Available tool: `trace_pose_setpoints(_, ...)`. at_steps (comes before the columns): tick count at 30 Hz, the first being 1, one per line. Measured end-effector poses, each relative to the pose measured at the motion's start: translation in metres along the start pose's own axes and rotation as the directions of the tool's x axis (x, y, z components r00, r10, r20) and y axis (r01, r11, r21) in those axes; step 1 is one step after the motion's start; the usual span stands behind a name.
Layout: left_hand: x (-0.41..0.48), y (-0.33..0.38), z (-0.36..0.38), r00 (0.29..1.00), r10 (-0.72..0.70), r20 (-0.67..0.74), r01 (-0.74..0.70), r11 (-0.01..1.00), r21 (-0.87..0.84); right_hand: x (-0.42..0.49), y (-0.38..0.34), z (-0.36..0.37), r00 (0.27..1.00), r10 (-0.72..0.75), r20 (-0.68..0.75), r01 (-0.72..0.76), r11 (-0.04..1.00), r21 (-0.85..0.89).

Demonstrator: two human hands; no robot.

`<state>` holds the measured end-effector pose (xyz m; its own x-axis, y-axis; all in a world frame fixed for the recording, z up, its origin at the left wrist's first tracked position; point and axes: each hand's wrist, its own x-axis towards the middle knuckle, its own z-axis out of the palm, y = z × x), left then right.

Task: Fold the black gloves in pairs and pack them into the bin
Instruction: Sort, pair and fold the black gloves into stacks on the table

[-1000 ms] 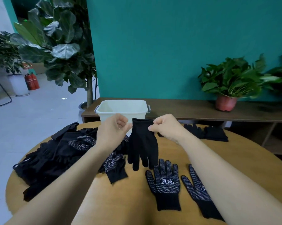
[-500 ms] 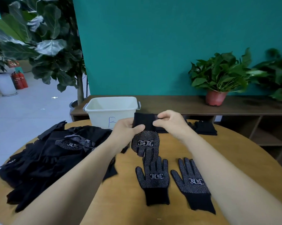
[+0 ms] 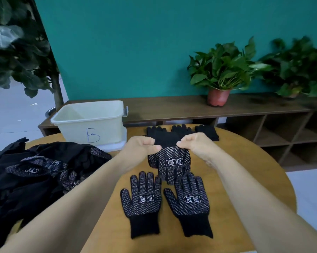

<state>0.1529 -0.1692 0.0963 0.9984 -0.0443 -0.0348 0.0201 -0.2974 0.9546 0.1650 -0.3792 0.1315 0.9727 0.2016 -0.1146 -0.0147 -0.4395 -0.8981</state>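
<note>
My left hand (image 3: 139, 150) and my right hand (image 3: 196, 145) pinch the cuff of one black dotted glove (image 3: 169, 161), which hangs fingers down over the round wooden table (image 3: 245, 161), its dotted logo side toward me. Just below it two more dotted gloves lie flat, palms up, side by side: one on the left (image 3: 142, 203), one on the right (image 3: 189, 201). The cream bin (image 3: 92, 121) marked "B" stands at the table's far left, and what I see of its inside holds nothing. A heap of black gloves (image 3: 31, 176) covers the table's left side.
A few black gloves (image 3: 207, 131) lie at the table's far edge behind my hands. A low wooden shelf (image 3: 263, 110) with two potted plants (image 3: 221, 73) runs along the teal wall. A large leafy plant (image 3: 17, 48) stands at the left.
The held glove has turned from its plain side to its dotted logo side, and my hands have come lower over the two flat gloves. My view has shifted right and down.
</note>
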Motion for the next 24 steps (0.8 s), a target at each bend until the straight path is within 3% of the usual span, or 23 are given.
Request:
trace_pose_setpoints(12, 0.093, -0.010, 0.049, 0.999, -0.047, 0.003, 0.047, 0.999, 0.006, 0.071, 0.046, -0.042, 0.991, 0.097, -0.088, -0.096, 0.995, 0.017)
trace_pose_setpoints(24, 0.107, -0.004, 0.059, 0.999, 0.001, -0.040, 0.000, 0.999, 0.048, 0.088, 0.055, -0.050, 0.985, 0.085, -0.148, -0.085, 0.996, 0.008)
